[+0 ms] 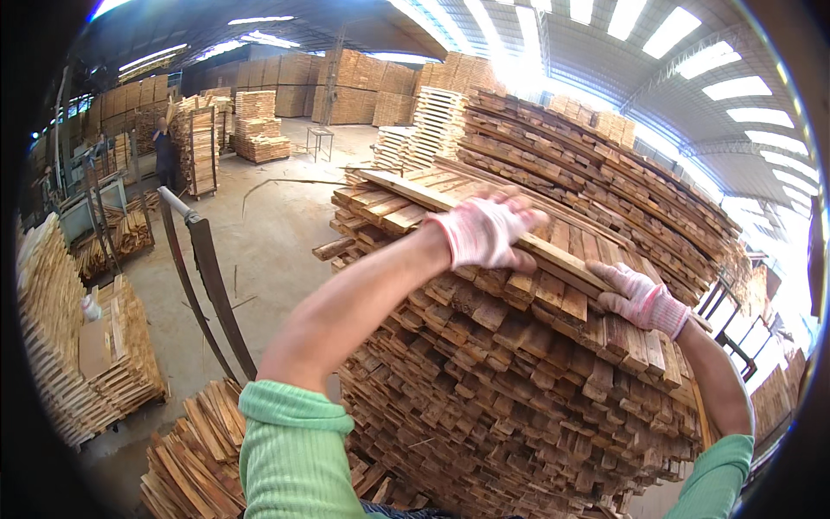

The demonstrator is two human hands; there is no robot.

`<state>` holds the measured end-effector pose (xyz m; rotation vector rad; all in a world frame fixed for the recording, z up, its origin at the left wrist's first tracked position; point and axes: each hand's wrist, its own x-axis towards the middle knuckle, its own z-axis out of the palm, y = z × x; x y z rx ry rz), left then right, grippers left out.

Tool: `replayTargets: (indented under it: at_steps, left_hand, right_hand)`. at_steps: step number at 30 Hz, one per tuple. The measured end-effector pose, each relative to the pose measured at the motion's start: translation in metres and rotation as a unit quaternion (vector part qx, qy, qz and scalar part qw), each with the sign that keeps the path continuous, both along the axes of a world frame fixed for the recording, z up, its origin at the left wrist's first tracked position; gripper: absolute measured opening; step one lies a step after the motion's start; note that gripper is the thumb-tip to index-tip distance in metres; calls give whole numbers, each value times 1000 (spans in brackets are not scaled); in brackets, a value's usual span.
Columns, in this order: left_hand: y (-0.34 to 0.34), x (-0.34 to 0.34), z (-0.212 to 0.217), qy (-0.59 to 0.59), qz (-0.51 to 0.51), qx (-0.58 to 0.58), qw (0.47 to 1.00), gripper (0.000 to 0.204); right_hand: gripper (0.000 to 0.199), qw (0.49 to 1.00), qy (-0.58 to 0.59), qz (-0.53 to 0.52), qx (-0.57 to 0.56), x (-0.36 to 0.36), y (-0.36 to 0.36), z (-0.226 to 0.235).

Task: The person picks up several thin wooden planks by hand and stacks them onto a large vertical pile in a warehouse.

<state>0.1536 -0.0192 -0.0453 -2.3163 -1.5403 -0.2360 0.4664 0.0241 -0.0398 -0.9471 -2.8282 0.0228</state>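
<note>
No legible lettering, numbers or signs in view.

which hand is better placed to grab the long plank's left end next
Probably the left hand: it is over the long plank, nearer that end, while the right hand is farther right along it.

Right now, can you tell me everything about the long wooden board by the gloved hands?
The long board is narrow and pale brown, and it looks like bare wood. It lies across the top of the big wood stack, slanting from upper left to lower right in the picture. Its left end shows; its right end is hard to make out. The blurred left hand is over its middle, and the right hand has its fingers at the board farther right.
</note>
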Motion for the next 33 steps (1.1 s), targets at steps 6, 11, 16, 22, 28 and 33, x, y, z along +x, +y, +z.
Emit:
replayTargets:
  at_steps: [6,11,16,22,28,33]
  left_hand:
    - [112,-37,-37,-344,-48,-264,900,51]
    - [136,-48,-80,-129,-215,238,939,44]
    - [39,-37,-34,-109,-154,76,979,64]
    - [34,-14,-23,-116,-94,-2,989,66]
    - [50,-51,-26,-507,-232,-85,826,71]
    - [77,-35,-42,-420,-180,-193,868,38]
  right_hand:
    - [66,995,-40,-86,27,-4,-8,-4]
    - [60,990,-37,-14,135,9,-5,-16]
    - [63,997,-25,-5,74,6,-4,-9]
    - [78,967,114,-226,30,124,8,51]
    - [106,839,73,-522,-138,220,-33,-30]
    - [108,869,-21,-491,-60,214,-17,-39]
